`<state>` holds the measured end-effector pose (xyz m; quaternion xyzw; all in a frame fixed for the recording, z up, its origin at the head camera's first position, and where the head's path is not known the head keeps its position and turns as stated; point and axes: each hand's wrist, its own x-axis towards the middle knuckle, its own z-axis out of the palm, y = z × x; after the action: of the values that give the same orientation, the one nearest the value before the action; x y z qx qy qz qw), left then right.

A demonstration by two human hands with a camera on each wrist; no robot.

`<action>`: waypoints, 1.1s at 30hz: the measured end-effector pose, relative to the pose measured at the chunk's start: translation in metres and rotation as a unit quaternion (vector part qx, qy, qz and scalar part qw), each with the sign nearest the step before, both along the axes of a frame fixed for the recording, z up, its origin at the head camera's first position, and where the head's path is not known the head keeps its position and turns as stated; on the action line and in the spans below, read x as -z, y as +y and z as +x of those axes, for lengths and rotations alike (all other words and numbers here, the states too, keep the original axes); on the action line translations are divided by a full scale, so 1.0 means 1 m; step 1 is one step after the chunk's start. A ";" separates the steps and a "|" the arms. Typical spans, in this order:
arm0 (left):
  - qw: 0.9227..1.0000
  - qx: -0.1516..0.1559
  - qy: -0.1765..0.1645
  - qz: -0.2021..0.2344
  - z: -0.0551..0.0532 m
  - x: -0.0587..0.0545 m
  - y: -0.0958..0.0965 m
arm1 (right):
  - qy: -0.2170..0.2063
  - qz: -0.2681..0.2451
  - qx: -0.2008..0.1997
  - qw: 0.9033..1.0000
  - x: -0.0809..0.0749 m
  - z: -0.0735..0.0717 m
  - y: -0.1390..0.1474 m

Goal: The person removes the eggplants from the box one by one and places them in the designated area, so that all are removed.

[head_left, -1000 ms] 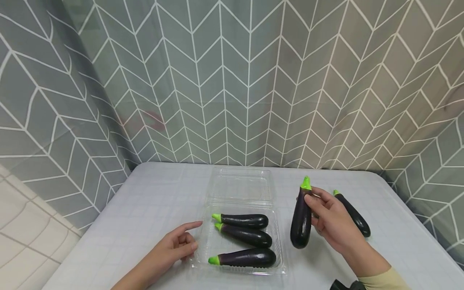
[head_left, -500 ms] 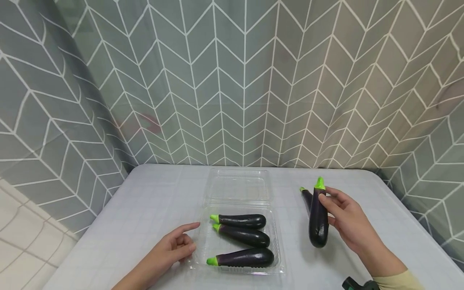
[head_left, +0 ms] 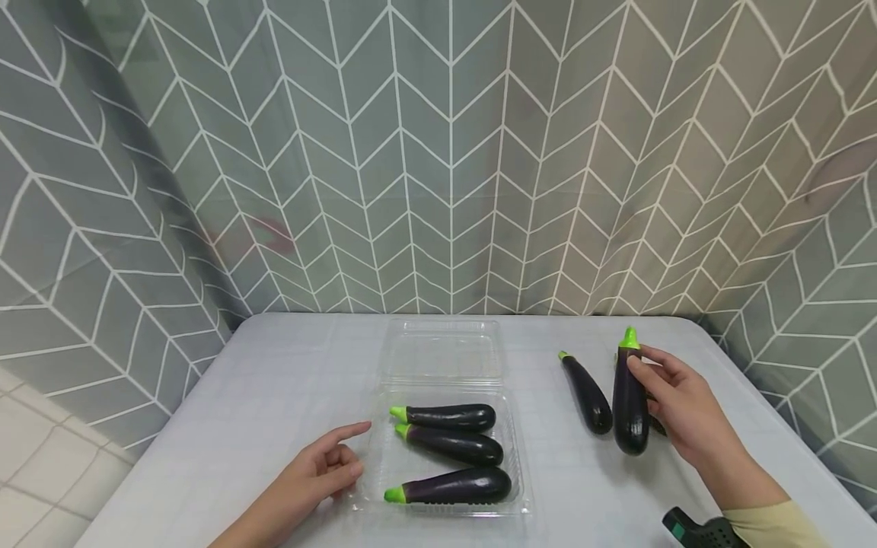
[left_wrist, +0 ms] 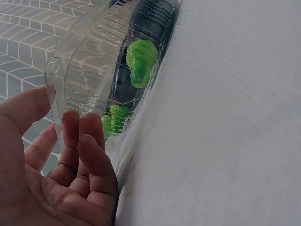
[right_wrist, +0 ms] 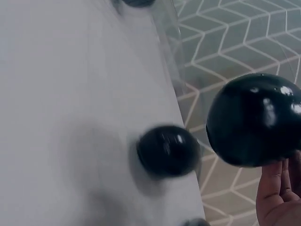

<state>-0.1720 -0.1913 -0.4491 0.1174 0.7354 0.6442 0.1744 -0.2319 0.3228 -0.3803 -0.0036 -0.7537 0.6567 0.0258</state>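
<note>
An upright, glossy dark eggplant point(head_left: 630, 403) with a bright green stem is pinched near its top by my right hand point(head_left: 678, 407); its rounded end hangs lowest. In the right wrist view, that eggplant point(right_wrist: 258, 120) is above the table. Another eggplant point(head_left: 588, 396) lies just left of it, and one more point(head_left: 658, 425) is mostly hidden behind it and the hand. My left hand point(head_left: 318, 468) stays at the left side of a clear plastic clamshell box point(head_left: 380, 472), fingers loosely bent, a digit touching the rim point(left_wrist: 51, 89). Three eggplants point(head_left: 455, 485) lie in the box, stems leftward.
The box's transparent lid point(head_left: 441, 354) lies folded back toward the far table edge. White cloth covers the table point(head_left: 308, 373). Grey patterned curtains point(head_left: 438, 152) stand behind and at both sides. A black device point(head_left: 706, 529) sits by the right sleeve.
My right hand has carried its eggplant rightward, past the eggplant on the table, which now shows to its left. The left hand keeps its place beside the box. The head view has shifted slightly.
</note>
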 end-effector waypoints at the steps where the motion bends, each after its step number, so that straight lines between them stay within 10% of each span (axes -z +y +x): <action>1: 1.000 0.000 -0.001 0.000 0.000 0.000 0.000 | 0.000 0.009 0.006 1.000 0.000 -0.001 0.003; 33: 1.000 0.006 0.013 0.005 0.000 0.002 0.000 | -0.037 0.156 0.094 0.983 0.014 -0.029 0.104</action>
<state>-0.1715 -0.1918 -0.4516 0.1314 0.7334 0.6454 0.1685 -0.2611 0.4266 -0.3946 -0.0948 -0.8437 0.5250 0.0594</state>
